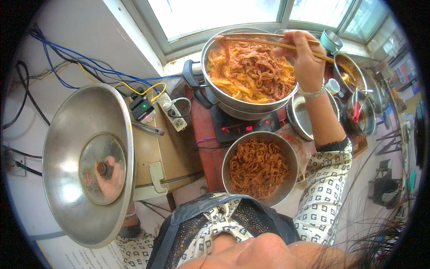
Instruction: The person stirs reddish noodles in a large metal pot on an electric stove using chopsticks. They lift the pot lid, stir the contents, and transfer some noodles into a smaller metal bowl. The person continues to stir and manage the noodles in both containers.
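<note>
Wooden chopsticks point(268, 43) are in my right hand point(305, 62), their tips at a reddish strip near the left rim of a steaming metal pot point(248, 107). Yellow strips and reddish-brown meat strips point(265, 64) fill that pot's upper tier. My left hand point(110, 178) shows through the glass centre of a large metal pot lid point(63, 134), behind it at the knob; the lid is tilted up on the left. Nearer my body, a metal bowl point(293, 181) contains more browned strips point(258, 168).
Below the pot is an electric cooktop point(247, 126) with red lights. A power strip point(173, 112) and cables lie left of it. More metal pots point(300, 107) stand at right, one with a red-handled utensil point(355, 111). A window point(218, 16) is behind.
</note>
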### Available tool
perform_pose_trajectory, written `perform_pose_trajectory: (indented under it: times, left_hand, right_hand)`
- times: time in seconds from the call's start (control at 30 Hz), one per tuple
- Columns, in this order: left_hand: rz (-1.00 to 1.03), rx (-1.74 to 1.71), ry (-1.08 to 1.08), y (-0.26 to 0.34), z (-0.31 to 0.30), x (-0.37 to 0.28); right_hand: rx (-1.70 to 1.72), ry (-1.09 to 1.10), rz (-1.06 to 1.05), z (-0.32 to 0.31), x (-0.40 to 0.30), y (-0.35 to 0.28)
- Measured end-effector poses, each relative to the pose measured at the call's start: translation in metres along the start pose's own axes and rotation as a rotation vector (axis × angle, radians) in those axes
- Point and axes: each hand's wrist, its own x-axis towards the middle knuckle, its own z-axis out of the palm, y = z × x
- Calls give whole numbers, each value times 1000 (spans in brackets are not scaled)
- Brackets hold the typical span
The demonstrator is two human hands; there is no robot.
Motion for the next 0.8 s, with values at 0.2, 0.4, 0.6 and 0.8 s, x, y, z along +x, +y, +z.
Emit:
perform_pose_trajectory:
  times: [0.2,0.4,0.6,0.8]
  left_hand:
    - [-43,-106,1,6,-13,7]
    - [-123,-131,-103,3,-10,16]
    - [-115,-109,-23,4,-20,28]
    - [-231,-50,-386,7,-41,37]
  right_hand:
    - [-61,18,-70,-34,-13,-33]
    - [267,36,190,-72,-52,-71]
    - [-211,-280,638,-81,-90,-78]
    - [-50,56,334,-93,-72,-78]
